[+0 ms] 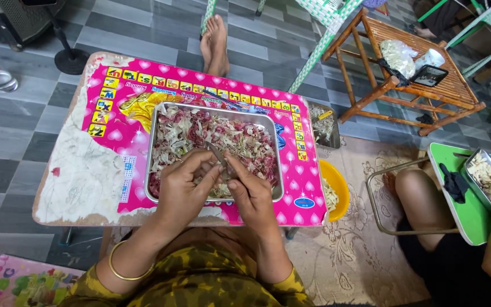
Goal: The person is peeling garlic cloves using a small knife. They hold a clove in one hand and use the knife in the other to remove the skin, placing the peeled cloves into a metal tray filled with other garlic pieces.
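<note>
Left hand (pixel 184 183) and right hand (pixel 249 190) pinching a thin metal blade (pixel 218 154), half hidden, over a rectangular steel tray (pixel 157 122) of papery pink-white peelings (pixel 240 139)

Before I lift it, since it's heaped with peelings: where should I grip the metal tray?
Probably by the raised rim of the metal tray on its two short ends, left and right, coming from the sides. Those edges are bare, while the left hand and right hand crowd the near edge.

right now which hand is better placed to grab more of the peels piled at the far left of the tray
Left, probably. The left hand sits over the metal tray's left half, nearer those peels; the right hand is toward the middle.
</note>
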